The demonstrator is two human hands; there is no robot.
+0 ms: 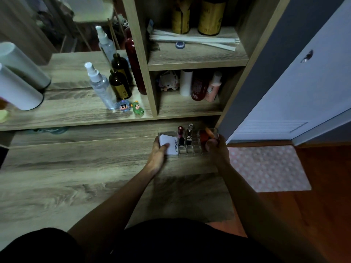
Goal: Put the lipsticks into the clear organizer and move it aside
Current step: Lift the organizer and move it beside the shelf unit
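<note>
Both hands, left hand (158,151) and right hand (215,147), have fingers clamped on the clear organizer (188,142) at the surface's far right, lipsticks (181,135) already inside, so only moving it aside is left.

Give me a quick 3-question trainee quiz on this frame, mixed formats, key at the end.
1. True or false: both hands grip the clear organizer.
2. Which hand's thumb lies on the white 4U2skin packet? A) left hand B) right hand
3. Fill in: the two upright lipsticks stand in the organizer's ___ slots (left, middle, right).

Key: 1 true; 2 A; 3 middle.
</note>
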